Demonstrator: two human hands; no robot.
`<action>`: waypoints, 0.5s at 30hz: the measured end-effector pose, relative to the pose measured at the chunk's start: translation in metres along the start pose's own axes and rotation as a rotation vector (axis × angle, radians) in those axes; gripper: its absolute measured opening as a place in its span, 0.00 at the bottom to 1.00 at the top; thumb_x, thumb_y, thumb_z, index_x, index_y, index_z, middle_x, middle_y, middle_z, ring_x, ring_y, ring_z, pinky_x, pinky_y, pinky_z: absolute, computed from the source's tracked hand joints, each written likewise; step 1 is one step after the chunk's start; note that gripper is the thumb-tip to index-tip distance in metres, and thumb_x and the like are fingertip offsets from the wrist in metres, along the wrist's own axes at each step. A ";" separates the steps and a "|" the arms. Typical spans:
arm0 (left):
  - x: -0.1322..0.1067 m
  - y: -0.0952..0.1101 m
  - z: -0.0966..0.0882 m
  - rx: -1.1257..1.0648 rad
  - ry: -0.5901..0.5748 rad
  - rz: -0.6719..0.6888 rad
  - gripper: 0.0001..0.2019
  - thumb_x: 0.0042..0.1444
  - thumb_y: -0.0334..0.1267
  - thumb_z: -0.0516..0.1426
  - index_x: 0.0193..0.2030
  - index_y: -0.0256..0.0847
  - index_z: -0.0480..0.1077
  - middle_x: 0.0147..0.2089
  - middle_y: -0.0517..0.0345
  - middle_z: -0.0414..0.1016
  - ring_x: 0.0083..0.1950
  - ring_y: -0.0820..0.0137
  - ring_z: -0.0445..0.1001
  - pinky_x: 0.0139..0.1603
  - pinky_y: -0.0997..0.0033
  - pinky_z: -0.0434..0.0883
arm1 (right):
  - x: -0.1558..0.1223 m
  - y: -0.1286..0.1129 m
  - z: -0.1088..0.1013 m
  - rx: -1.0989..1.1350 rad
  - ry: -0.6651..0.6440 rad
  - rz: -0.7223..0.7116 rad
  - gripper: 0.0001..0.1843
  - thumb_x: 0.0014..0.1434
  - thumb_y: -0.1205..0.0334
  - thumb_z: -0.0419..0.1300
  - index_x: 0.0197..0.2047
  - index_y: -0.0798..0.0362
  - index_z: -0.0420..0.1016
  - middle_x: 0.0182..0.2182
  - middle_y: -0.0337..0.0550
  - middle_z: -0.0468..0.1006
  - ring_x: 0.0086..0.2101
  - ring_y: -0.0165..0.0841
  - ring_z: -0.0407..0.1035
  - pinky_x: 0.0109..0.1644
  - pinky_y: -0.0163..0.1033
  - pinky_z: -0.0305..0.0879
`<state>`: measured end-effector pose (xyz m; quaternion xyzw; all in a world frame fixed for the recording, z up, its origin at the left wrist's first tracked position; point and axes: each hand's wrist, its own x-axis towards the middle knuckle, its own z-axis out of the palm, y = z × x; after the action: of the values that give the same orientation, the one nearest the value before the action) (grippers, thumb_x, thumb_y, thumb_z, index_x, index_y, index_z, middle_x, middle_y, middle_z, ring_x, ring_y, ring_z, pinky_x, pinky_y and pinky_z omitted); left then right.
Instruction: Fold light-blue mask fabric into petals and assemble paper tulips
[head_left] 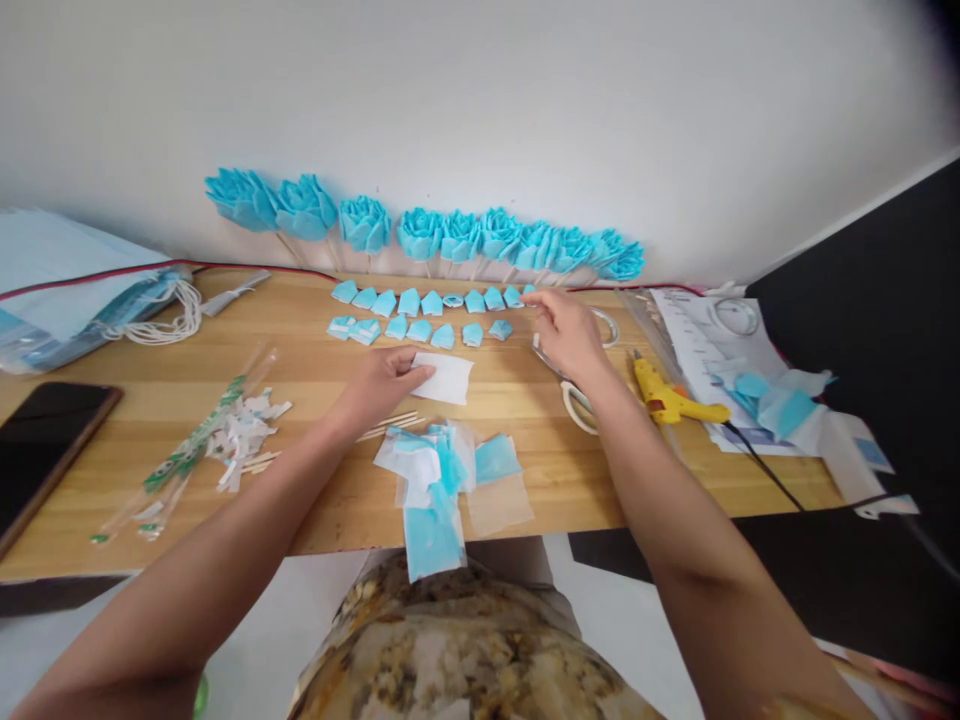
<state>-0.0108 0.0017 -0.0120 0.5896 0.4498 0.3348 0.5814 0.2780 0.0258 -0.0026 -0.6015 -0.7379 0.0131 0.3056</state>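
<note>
My left hand (382, 383) pinches a white folded sheet (448, 378) that lies on the wooden table (315, 500). My right hand (568, 327) reaches to the right end of two rows of small folded blue petals (420, 312), its fingers curled over the last petal (523, 293); whether it grips one is hidden. White-handled scissors (576, 398) lie under my right wrist. A pile of cut blue and white sheets (442, 478) sits at the table's near edge, with thin wooden sticks (390, 424) beside it.
Several blue paper flowers (420, 230) on sticks lean against the back wall. A yellow glue gun (667, 397) and blue scraps (776, 403) lie right. A phone (45, 440), a stick packet (187, 450), white scraps (244, 430) and bagged masks (82, 300) lie left.
</note>
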 end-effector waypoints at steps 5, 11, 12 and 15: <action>-0.002 0.005 0.003 -0.023 -0.015 -0.064 0.22 0.41 0.55 0.69 0.33 0.37 0.76 0.29 0.58 0.79 0.32 0.68 0.73 0.35 0.72 0.66 | 0.031 0.029 0.004 -0.293 -0.242 0.013 0.26 0.60 0.76 0.48 0.55 0.58 0.80 0.54 0.58 0.81 0.55 0.48 0.73 0.64 0.54 0.65; -0.003 0.009 0.003 -0.032 -0.031 -0.061 0.23 0.42 0.57 0.69 0.30 0.38 0.74 0.29 0.58 0.78 0.32 0.70 0.72 0.33 0.73 0.66 | 0.040 0.010 0.014 -0.303 -0.260 -0.091 0.27 0.62 0.76 0.49 0.57 0.57 0.80 0.55 0.57 0.80 0.56 0.48 0.71 0.63 0.52 0.64; -0.002 0.008 0.003 -0.039 -0.042 -0.058 0.23 0.43 0.57 0.69 0.30 0.38 0.74 0.29 0.58 0.79 0.32 0.70 0.72 0.33 0.73 0.66 | 0.042 0.005 0.017 -0.279 -0.274 -0.127 0.27 0.62 0.76 0.49 0.58 0.56 0.80 0.55 0.56 0.80 0.56 0.47 0.71 0.63 0.51 0.64; -0.001 0.003 0.002 -0.052 -0.079 -0.035 0.22 0.46 0.57 0.67 0.32 0.38 0.74 0.29 0.58 0.79 0.33 0.68 0.73 0.33 0.72 0.67 | 0.049 -0.005 0.029 -0.257 -0.351 -0.168 0.26 0.62 0.76 0.50 0.57 0.55 0.81 0.55 0.55 0.81 0.55 0.46 0.72 0.63 0.50 0.64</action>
<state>-0.0087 -0.0002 -0.0093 0.5790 0.4276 0.3129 0.6196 0.2555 0.0782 -0.0025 -0.5604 -0.8229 -0.0022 0.0933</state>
